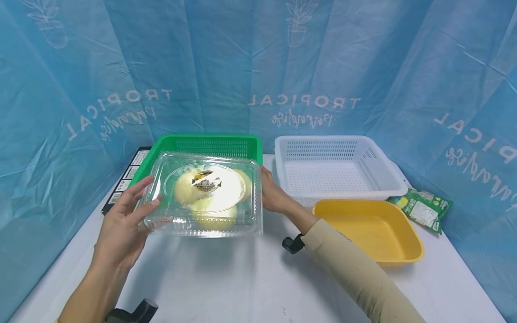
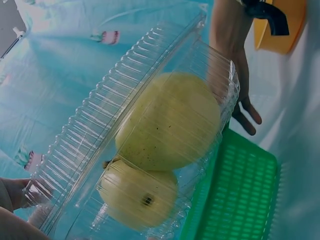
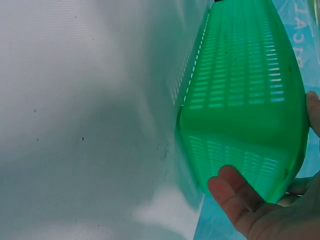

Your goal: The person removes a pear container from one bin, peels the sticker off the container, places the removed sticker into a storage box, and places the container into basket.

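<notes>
Seen only in left wrist view, dark specks and one dark end on fruit (image 2: 167, 125) behind ribbed plastic; seen only in head view, a label (image 1: 206, 181) on top of clear box (image 1: 244, 222). Found raised just in front of green basket (image 1: 218, 146), shiny, glare-washed, pale yellow-green within. Pinched at one end by left hand (image 1: 127, 217); at the opposite end, right hand (image 1: 273, 192) with fingers extended, contact impossible to tell.

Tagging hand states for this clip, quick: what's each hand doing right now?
Left hand: closed, holding the clear plastic box.
Right hand: beside the box, some fingers extended; whether it grips cannot be told.
</notes>
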Available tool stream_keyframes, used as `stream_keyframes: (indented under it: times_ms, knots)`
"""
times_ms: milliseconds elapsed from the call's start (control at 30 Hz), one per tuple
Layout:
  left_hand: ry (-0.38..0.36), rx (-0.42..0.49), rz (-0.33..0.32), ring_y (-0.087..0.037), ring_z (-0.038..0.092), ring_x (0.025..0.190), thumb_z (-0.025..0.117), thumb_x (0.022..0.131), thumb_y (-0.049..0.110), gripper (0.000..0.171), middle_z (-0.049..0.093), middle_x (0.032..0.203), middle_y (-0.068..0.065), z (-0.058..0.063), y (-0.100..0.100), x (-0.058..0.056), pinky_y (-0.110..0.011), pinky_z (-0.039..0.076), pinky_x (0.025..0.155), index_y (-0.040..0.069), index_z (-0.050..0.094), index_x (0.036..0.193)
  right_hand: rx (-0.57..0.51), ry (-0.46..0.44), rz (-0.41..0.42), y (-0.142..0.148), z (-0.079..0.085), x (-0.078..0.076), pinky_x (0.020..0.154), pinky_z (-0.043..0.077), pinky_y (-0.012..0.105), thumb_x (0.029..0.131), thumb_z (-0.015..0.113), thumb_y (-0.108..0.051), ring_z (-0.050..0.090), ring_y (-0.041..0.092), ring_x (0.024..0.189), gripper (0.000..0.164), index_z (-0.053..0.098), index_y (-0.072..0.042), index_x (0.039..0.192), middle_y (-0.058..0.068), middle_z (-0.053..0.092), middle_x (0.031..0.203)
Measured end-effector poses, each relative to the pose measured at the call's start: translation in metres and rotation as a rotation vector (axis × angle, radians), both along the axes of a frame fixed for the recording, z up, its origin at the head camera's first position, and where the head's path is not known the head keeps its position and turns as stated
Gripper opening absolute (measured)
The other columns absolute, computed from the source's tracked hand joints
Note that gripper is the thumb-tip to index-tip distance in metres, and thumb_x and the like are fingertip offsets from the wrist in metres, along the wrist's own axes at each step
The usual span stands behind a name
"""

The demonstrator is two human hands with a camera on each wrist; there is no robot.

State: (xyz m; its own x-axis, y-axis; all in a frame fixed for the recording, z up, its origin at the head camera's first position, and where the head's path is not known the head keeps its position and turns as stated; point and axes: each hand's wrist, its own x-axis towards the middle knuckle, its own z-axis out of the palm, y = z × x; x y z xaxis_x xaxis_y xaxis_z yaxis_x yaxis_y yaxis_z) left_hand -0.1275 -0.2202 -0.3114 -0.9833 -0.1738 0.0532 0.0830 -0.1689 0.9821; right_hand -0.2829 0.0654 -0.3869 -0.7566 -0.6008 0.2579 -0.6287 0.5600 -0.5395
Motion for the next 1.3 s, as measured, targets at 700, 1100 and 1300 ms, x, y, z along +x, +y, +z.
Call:
stream_keyframes:
  times_ms: [700,1100,1300]
  knots:
    - [-0.135,0.031,-0.053,-0.009,0.049,0.12,0.057,0.093,0.008,0.061,0.001,0.158,-0.004,-0.034,-0.009,0.034,-0.032,0.056,0.08,0.025,0.033,0.146,0.023,-0.21,-0.099,0.003,0.002,0.001,0.111,0.032,0.049,0.091,0.055,-0.031,0.006,0.039,0.146,0.085,0.004,0.008,0.147,0.026,-0.005,0.155]
    - [-0.222,0.029,-0.077,0.004,0.053,0.111,0.055,0.095,0.011,0.058,0.013,0.153,-0.001,-0.057,-0.011,0.047,-0.031,0.055,0.083,0.027,0.033,0.146,-0.036,-0.325,-0.165,-0.002,0.002,0.004,0.115,0.024,0.048,0.094,0.052,-0.044,0.013,0.034,0.146,0.087,0.001,-0.003,0.151,0.016,-0.008,0.159]
    - [-0.274,0.044,-0.064,0.005,0.053,0.109,0.056,0.095,0.013,0.056,0.029,0.14,0.013,-0.065,-0.008,0.052,-0.032,0.056,0.082,0.029,0.036,0.144,-0.034,-0.315,-0.157,-0.002,0.002,0.005,0.115,0.024,0.05,0.094,0.052,-0.045,0.014,0.034,0.146,0.086,0.001,-0.004,0.151,0.015,-0.008,0.159]
